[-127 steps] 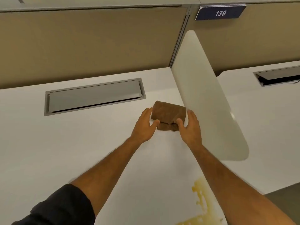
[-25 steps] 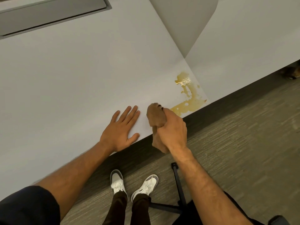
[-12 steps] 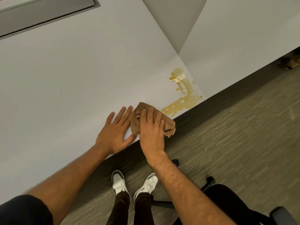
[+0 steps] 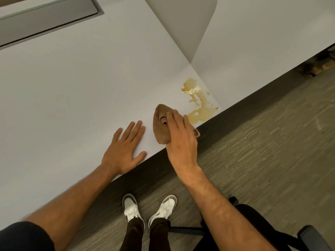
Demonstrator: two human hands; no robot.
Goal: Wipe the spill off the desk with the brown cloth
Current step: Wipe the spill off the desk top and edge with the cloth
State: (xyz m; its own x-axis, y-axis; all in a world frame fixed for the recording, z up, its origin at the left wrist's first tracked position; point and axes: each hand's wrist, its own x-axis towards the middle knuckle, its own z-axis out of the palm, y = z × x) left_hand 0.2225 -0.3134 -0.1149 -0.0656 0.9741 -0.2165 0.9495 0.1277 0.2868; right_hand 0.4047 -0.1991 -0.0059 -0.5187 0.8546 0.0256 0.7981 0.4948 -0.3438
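Observation:
A yellow-brown spill [image 4: 198, 104] lies on the white desk [image 4: 72, 84] close to its front edge and right corner. The brown cloth [image 4: 161, 130] is spread on the desk just left of the spill, almost touching its lower end. My right hand [image 4: 181, 140] lies flat on the cloth, fingers stretched toward the spill, pressing it down. My left hand [image 4: 125, 149] rests flat on the desk to the left of the cloth, fingers spread, holding nothing.
A white divider panel [image 4: 184, 24] rises behind the spill, with a second desk [image 4: 262, 38] to its right. A grey cable hatch [image 4: 45, 20] sits at the far left. Below the desk edge are carpet, my shoes [image 4: 150, 209] and a black chair [image 4: 262, 230].
My right hand went from gripping the bunched cloth to pressing it flat on the desk, then slid it right toward the spill. My left hand stayed flat on the desk.

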